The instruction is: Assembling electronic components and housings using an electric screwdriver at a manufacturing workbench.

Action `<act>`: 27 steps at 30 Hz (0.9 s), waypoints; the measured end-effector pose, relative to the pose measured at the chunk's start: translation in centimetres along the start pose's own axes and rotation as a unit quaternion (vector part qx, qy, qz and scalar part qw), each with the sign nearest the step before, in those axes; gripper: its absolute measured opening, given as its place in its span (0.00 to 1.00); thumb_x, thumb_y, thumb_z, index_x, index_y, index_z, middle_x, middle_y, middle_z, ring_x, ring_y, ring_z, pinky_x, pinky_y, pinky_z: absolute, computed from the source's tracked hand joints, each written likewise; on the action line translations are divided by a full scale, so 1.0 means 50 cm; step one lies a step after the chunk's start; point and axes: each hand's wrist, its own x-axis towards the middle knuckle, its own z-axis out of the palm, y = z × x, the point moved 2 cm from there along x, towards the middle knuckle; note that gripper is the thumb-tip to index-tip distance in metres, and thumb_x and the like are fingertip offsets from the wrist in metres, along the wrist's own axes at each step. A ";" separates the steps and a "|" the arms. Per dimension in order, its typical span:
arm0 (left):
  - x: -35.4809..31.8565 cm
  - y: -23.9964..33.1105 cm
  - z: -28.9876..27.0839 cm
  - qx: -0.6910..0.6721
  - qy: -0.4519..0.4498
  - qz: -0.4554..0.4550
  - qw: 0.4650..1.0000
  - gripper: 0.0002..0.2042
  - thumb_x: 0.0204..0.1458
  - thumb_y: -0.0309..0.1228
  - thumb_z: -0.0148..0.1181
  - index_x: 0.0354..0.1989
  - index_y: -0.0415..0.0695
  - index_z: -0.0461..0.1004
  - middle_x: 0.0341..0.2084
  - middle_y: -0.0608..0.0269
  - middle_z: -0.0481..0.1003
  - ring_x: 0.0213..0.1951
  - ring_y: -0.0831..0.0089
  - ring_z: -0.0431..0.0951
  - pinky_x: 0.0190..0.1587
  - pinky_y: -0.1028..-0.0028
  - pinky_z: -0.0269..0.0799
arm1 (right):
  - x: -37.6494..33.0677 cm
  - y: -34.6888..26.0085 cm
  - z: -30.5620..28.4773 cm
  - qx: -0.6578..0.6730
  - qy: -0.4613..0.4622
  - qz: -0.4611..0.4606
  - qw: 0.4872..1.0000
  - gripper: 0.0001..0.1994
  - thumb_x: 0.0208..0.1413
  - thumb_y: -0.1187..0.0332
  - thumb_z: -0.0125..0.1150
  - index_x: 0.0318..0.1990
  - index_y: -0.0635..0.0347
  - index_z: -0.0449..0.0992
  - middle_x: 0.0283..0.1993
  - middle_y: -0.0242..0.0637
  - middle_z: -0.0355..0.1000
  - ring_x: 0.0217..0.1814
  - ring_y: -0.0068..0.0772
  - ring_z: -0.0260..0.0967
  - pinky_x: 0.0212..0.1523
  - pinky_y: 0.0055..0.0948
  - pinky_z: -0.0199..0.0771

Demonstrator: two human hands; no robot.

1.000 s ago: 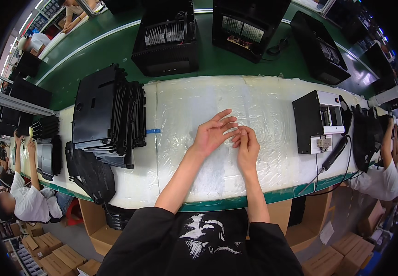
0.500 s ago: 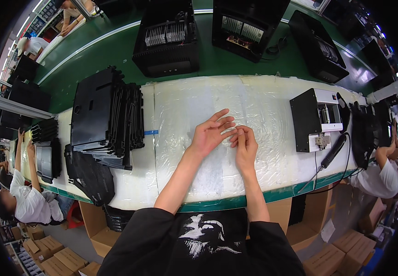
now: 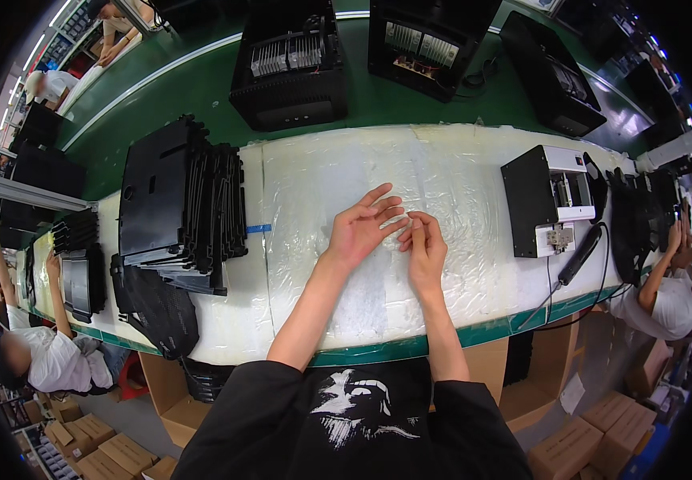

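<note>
Both my hands are raised over the plastic-covered worktop, close together near its middle. My left hand is open, palm turned inward, with its fingers spread toward the right. Just beside its fingertips is my right hand, its fingers loosely bent toward the left and the thumb near them. The fingertips of the two hands nearly meet; whether they touch I cannot tell. No object shows in either hand.
Left of my hands stands a stack of black plastic panels, with a black mesh bag beside it. A black-and-white bench device and a corded tool lie right. Black machine housings line the green surface beyond. Co-workers sit at both sides.
My hands keep almost the same pose. The view has shifted slightly. At the far left, a co-worker's arm now reaches farther up and away.
</note>
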 end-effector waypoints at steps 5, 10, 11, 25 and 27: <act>0.001 0.001 0.001 -0.001 0.002 0.002 1.000 0.24 0.44 0.23 0.43 0.55 0.37 0.59 0.44 0.48 0.69 0.49 0.58 0.68 0.57 0.57 0.60 | -0.001 -0.002 0.002 0.000 -0.003 0.002 1.000 0.10 0.60 0.68 0.47 0.42 0.65 0.69 0.24 0.31 0.66 0.25 0.17 0.61 0.26 0.17 0.61; 0.000 0.002 0.003 0.002 0.012 0.003 1.000 0.24 0.44 0.23 0.43 0.55 0.36 0.59 0.44 0.48 0.69 0.48 0.59 0.68 0.56 0.57 0.60 | -0.002 0.001 0.000 0.001 -0.008 0.000 1.000 0.09 0.60 0.69 0.47 0.42 0.66 0.69 0.25 0.31 0.67 0.26 0.17 0.61 0.26 0.17 0.62; 0.000 0.001 0.002 0.002 0.011 0.003 1.000 0.24 0.44 0.23 0.43 0.55 0.36 0.59 0.44 0.48 0.69 0.48 0.59 0.68 0.56 0.57 0.60 | -0.002 0.000 0.000 0.002 -0.007 0.000 1.000 0.09 0.60 0.69 0.47 0.42 0.66 0.69 0.25 0.31 0.67 0.25 0.17 0.61 0.26 0.17 0.62; 0.002 0.002 -0.002 -0.027 0.003 -0.004 1.000 0.22 0.47 0.25 0.46 0.54 0.39 0.61 0.43 0.51 0.70 0.48 0.61 0.68 0.56 0.58 0.60 | 0.001 0.000 0.003 0.004 -0.005 0.002 1.000 0.09 0.60 0.69 0.47 0.40 0.66 0.70 0.26 0.32 0.68 0.25 0.17 0.61 0.26 0.17 0.62; 0.001 0.005 0.000 -0.042 0.010 -0.004 0.999 0.20 0.48 0.27 0.47 0.52 0.41 0.63 0.42 0.55 0.70 0.47 0.62 0.68 0.55 0.59 0.60 | 0.002 -0.006 0.005 -0.005 -0.008 0.004 1.000 0.09 0.60 0.69 0.47 0.40 0.66 0.70 0.25 0.32 0.67 0.25 0.17 0.61 0.26 0.17 0.62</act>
